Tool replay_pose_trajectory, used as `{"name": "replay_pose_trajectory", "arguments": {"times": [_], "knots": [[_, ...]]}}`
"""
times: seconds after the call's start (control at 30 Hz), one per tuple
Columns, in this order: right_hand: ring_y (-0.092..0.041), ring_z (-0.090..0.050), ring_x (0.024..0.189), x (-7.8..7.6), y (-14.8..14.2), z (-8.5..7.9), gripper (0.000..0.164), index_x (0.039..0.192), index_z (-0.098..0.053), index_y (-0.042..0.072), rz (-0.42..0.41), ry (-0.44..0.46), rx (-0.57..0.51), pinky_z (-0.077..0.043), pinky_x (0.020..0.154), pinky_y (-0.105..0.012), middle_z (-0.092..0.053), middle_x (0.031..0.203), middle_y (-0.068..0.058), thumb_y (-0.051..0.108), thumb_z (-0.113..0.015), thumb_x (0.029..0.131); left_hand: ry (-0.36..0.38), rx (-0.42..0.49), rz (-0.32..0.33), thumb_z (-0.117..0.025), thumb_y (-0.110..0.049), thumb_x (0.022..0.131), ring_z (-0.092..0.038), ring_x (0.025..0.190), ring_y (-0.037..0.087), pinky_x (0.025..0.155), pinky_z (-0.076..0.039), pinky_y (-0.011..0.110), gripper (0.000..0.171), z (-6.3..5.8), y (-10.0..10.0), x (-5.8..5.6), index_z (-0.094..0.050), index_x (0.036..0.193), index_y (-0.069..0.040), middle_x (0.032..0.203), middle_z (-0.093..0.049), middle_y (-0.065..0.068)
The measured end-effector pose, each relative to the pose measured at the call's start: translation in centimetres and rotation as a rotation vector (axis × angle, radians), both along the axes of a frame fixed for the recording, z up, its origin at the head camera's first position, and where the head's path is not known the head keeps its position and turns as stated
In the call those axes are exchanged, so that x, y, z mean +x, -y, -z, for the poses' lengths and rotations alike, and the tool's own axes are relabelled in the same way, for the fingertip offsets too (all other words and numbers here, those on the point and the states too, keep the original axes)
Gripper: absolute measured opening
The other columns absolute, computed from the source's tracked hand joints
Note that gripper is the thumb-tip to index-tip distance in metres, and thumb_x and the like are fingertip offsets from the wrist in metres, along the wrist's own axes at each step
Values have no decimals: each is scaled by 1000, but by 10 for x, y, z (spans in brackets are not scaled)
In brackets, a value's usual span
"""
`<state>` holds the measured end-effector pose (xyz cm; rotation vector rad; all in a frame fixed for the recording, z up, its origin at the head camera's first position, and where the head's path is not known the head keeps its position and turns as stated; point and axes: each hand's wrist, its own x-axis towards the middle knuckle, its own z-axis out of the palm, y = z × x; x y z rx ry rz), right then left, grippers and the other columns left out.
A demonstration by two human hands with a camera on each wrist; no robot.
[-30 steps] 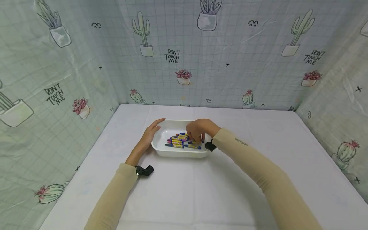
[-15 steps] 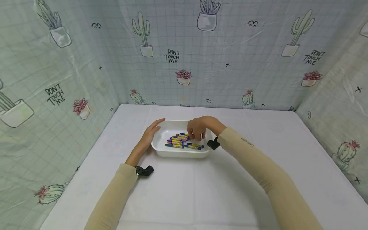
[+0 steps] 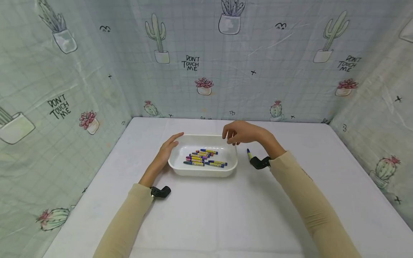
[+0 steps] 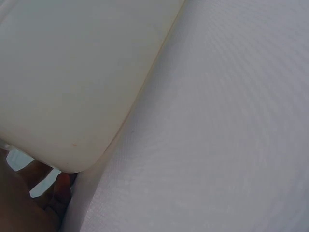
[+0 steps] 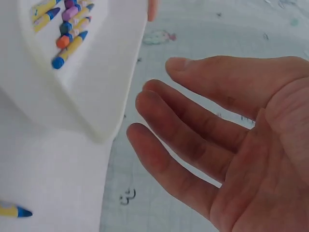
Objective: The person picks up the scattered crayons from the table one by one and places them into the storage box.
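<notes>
A white tray point(image 3: 203, 172) stands on the table with several yellow-wrapped crayons point(image 3: 195, 163) lying in it. Most are bunched roughly side by side left of the middle; two lie together near the front right. My left hand point(image 3: 166, 150) holds the tray's left end, thumb at the rim, and in the left wrist view its fingers point(image 4: 36, 174) show beneath the rim. Above the tray's far right corner hovers my right hand point(image 3: 243, 132), fingers loosely bent and holding nothing. A single blue-tipped crayon point(image 3: 248, 154) lies on the table right of the tray, partly hidden by the wrist camera.
The table point(image 3: 193, 215) has a white cover. A cactus-print cloth point(image 3: 251, 89) hangs behind it and along both sides. Black cameras point(image 3: 161, 192) sit on both wrists.
My right hand has let go of a crayon at the tray's front right, then risen out and to the right. The crayon on the table has come into sight. My left hand stays put.
</notes>
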<state>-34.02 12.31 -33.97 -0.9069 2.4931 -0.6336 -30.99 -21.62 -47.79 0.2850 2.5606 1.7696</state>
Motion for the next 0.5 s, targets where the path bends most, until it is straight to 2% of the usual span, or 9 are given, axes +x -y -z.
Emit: {"name": "replay_pose_trajectory", "arguments": {"times": [0.2,0.5], "knots": [[-25,-71,87,9,-40,13,19,117,-68,6,145,-42,-105,-63,75,-36,-74,108,-16,12,-67,98,4,-9,1,-31,-27,111,-20,161,30,131,-13,58,50,0,1,2,-39,161,-23,171,-29,3],[-39,-71,98,18,-76,38,22,119,-66,3,363,-47,-187,-63,83,-49,-71,111,-19,13,-66,99,2,5,3,-32,-28,111,-22,161,29,131,-15,55,50,0,1,2,-40,160,-23,171,-31,2]]}}
